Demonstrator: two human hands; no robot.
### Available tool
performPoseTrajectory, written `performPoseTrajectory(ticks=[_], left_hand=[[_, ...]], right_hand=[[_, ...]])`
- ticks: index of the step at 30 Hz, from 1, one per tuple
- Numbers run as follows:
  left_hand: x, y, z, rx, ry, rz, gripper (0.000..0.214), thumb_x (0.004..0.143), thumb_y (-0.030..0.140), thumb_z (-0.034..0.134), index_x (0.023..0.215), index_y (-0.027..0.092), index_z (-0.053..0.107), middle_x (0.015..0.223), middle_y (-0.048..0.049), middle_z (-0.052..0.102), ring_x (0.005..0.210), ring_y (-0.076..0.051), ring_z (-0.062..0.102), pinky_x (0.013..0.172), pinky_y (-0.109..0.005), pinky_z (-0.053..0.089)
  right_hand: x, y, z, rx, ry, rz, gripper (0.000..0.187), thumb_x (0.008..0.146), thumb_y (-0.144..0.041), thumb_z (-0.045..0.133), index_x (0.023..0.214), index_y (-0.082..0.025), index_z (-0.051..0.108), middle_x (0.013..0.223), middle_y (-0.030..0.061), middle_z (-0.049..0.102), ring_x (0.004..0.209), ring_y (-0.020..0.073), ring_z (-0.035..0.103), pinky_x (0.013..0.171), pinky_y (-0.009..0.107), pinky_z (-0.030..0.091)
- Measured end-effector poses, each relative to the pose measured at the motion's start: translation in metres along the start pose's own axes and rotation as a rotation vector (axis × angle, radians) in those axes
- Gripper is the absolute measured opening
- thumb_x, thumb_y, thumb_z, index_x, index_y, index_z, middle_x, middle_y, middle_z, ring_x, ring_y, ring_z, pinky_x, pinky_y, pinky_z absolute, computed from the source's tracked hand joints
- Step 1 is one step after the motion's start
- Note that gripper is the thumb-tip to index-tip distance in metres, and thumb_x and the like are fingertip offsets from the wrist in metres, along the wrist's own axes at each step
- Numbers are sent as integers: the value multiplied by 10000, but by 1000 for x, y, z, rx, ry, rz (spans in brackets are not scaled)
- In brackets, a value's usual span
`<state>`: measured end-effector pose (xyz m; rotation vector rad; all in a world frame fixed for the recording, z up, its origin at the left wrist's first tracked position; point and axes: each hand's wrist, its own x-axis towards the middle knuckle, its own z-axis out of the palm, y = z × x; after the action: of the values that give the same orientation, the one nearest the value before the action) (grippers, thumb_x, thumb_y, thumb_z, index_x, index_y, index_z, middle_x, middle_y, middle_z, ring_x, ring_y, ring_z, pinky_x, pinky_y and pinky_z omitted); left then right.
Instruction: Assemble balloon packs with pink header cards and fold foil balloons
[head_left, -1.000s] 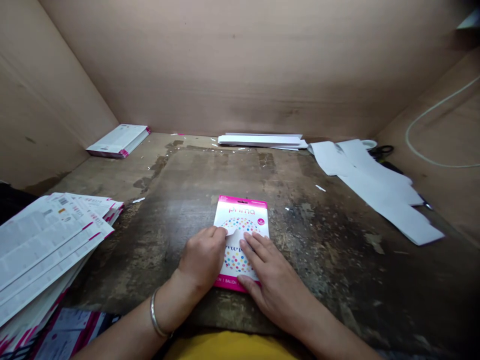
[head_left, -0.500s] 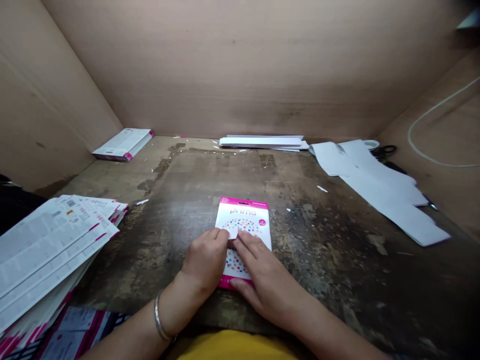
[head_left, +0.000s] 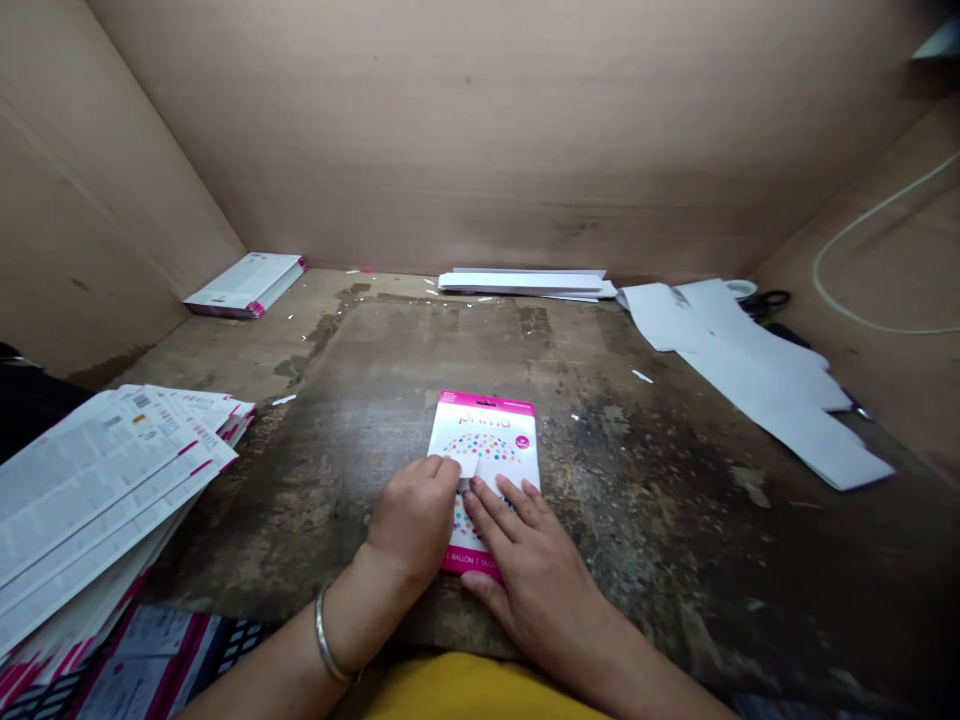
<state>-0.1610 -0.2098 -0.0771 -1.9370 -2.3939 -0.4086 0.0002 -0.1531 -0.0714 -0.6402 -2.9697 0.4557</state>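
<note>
Printed packs (head_left: 97,480) fan out at lower left; right of them, the left hand (head_left: 416,515), its grip pinched tight, holds a white slip (head_left: 469,465) over a balloon packet (head_left: 495,448) lying at lower centre on the table (head_left: 337,400). Thin, probably light, slick and easily creased, the packet seems best held by its side edges, though the right hand (head_left: 529,545), spread flat, covers part. Paper strips (head_left: 525,284) lie upper centre, white sheets (head_left: 757,385) at right, all well apart

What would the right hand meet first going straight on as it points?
Probably the white slip pinched in the left hand, just ahead of the right hand; depth there is unclear.
</note>
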Motion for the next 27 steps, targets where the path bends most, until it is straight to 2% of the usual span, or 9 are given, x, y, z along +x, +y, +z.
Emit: performPoseTrajectory(ticks=[7, 11, 14, 17, 22, 25, 27], left_hand=[[0, 3, 1, 9, 3, 46, 99, 847, 127, 520, 854, 169, 610, 843, -64, 652, 780, -217, 606, 712, -327, 504], [-3, 7, 5, -14, 11, 70, 82, 842, 140, 539, 863, 159, 616, 883, -78, 671, 811, -213, 629, 752, -332, 528], [-9, 10, 9, -8, 41, 99, 185, 836, 103, 520, 992, 119, 618, 1049, -137, 668, 957, -242, 635, 854, -373, 523], [-14, 8, 8, -31, 36, 147, 329, 828, 66, 477, 1144, 75, 567, 1204, -190, 597, 1107, -261, 580, 955, -409, 475], [-23, -8, 2, -172, 31, 169, 363, 846, 133, 418, 1178, 95, 560, 1190, -149, 622, 1107, -218, 585, 951, -347, 488], [-34, -17, 8, -170, 149, 247, 396, 842, 154, 401, 1188, 198, 589, 1231, -91, 608, 1101, -230, 593, 927, -353, 513], [-29, -19, 17, -252, 221, 267, 523, 806, 170, 435, 1264, 413, 499, 1233, 63, 608, 1034, -212, 631, 830, -318, 569]], right_hand=[[-1, 1, 3, 33, 18, 3, 607, 844, -364, 570, 1381, -143, 393, 1451, 64, 324, 1333, 311, 282, 1106, 519, 244], [-1, 0, 7, 40, 70, -5, 685, 794, -289, 620, 1387, -65, 361, 1441, 124, 343, 1332, 313, 283, 1094, 515, 280], [-2, -1, 8, 56, 128, -3, 748, 768, -257, 630, 1401, -27, 305, 1463, 148, 290, 1343, 297, 263, 1094, 503, 289], [-1, 0, 6, 87, 86, 10, 745, 762, -257, 637, 1406, -63, 317, 1457, 112, 321, 1336, 296, 274, 1100, 494, 284], [1, -3, 1, 155, 28, 69, 664, 803, -353, 619, 1377, -102, 397, 1442, 100, 361, 1329, 312, 279, 1119, 487, 229], [-7, -10, -4, 188, 89, 30, 703, 825, -465, 580, 1394, -115, 362, 1433, 107, 379, 1334, 295, 279, 1124, 449, 220], [-13, -2, -15, 158, 211, -55, 626, 838, -477, 547, 1346, -132, 427, 1383, 96, 453, 1293, 255, 358, 1103, 379, 274]])
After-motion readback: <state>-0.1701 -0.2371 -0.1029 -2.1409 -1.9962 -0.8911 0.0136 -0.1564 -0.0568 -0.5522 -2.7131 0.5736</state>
